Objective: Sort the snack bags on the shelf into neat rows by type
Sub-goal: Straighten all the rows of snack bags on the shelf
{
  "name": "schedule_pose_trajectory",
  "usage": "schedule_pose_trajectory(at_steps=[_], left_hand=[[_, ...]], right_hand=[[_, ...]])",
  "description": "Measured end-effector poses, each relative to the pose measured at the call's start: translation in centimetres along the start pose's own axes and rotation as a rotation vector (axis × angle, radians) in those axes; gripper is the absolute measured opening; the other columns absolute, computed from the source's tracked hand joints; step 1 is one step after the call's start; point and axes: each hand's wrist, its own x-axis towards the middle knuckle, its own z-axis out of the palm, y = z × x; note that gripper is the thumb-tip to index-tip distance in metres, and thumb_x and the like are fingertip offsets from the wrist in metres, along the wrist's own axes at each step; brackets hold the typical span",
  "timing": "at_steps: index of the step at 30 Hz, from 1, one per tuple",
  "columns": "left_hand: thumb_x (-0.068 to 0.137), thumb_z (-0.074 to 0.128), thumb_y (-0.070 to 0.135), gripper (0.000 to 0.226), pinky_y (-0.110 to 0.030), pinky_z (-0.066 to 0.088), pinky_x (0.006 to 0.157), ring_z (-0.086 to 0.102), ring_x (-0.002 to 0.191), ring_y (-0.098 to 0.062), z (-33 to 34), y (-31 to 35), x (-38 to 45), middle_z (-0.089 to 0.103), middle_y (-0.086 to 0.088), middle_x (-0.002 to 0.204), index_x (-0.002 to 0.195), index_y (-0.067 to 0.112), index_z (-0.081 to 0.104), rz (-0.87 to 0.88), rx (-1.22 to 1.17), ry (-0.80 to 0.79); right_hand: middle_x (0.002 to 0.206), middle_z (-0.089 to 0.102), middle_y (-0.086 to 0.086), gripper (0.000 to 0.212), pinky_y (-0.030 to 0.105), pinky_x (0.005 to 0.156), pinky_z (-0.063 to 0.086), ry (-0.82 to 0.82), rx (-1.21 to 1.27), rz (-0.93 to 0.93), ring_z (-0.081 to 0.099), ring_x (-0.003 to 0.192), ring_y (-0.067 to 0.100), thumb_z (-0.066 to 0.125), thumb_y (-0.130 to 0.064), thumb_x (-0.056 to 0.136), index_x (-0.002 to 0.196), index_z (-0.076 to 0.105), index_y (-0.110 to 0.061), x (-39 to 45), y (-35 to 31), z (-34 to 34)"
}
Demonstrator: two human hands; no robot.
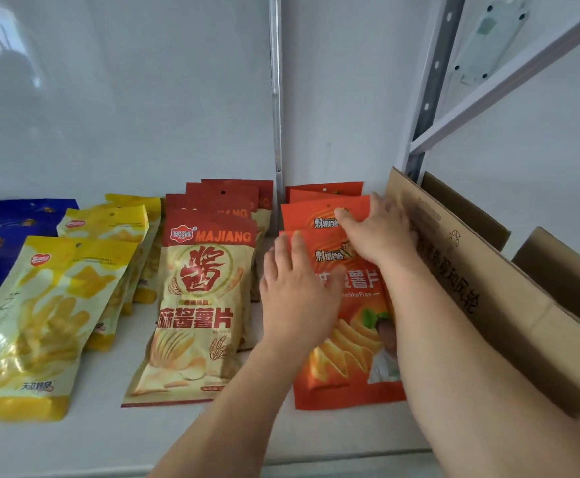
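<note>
1. Over at 3 o'clock on the shelf (102, 439), both hands lie flat on the orange bags (342, 367)
2. left hand (297, 294): grip apart, fingers straight on the front bag
3. right hand (375, 232): grip apart, pressing the bag behind, beside the cardboard box (488, 288)
4. red bags (195, 305) at 12, yellow bags (40, 326) and blue bags (2, 243) toward 9, each in its own row

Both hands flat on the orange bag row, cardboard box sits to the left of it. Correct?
Not quite. The head view shows the cardboard box on the right of the orange bag row, not the left; the red Majiang bags lie on its left. The rest holds: the left hand and right hand both lie flat on the orange bags.
</note>
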Motion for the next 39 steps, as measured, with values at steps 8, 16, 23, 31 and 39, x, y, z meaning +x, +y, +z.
schedule_pose_trajectory(at_steps=[8,16,23,31,39], left_hand=[[0.090,0.010,0.078,0.078,-0.062,-0.005,0.118,-0.020,0.152,-0.032,1.6,-0.8,-3.5,-0.009,0.002,0.168,0.157,0.039,0.006,0.201,0.411,-0.290],[0.096,0.022,0.072,0.070,-0.055,-0.004,0.121,-0.027,0.150,-0.030,2.1,-1.9,-1.6,-0.019,0.007,0.166,0.157,0.045,-0.001,0.154,0.277,-0.412],[0.093,0.021,0.075,0.073,-0.057,-0.001,0.123,-0.025,0.151,-0.025,2.3,-2.1,-1.6,-0.019,0.013,0.164,0.156,0.047,0.000,0.135,0.248,-0.416],[0.092,0.018,0.077,0.072,-0.056,-0.003,0.122,-0.025,0.151,-0.023,2.3,-2.1,-1.7,-0.018,0.014,0.164,0.156,0.047,0.004,0.131,0.272,-0.389],[0.095,0.021,0.074,0.071,-0.056,-0.004,0.121,-0.022,0.151,-0.028,2.1,-2.0,-1.7,-0.014,0.007,0.166,0.157,0.044,0.006,0.167,0.306,-0.354]], right_hand=[[0.167,0.011,0.002,0.079,0.060,0.118,0.015,-0.149,-0.207,-0.146,0.014,0.152,0.034,0.028,-0.079,0.090,0.157,0.024,-0.036,4.3,-0.4,2.5],[0.164,0.024,0.001,0.079,0.055,0.118,0.026,-0.208,-0.091,-0.193,0.028,0.148,0.029,0.025,-0.082,0.088,0.151,0.039,-0.036,5.7,1.0,3.9],[0.144,0.055,0.001,0.084,0.041,0.104,0.044,-0.287,-0.070,-0.166,0.055,0.127,0.027,0.027,-0.091,0.079,0.138,0.057,-0.039,6.3,1.4,4.6],[0.144,0.056,0.002,0.075,0.039,0.102,0.042,-0.344,-0.029,-0.120,0.057,0.126,0.027,0.037,-0.086,0.082,0.138,0.055,-0.041,6.5,1.5,5.0],[0.146,0.053,0.004,0.085,0.054,0.110,0.035,-0.187,-0.217,-0.144,0.049,0.132,0.034,0.021,-0.090,0.081,0.142,0.051,-0.039,5.8,1.0,4.1]])
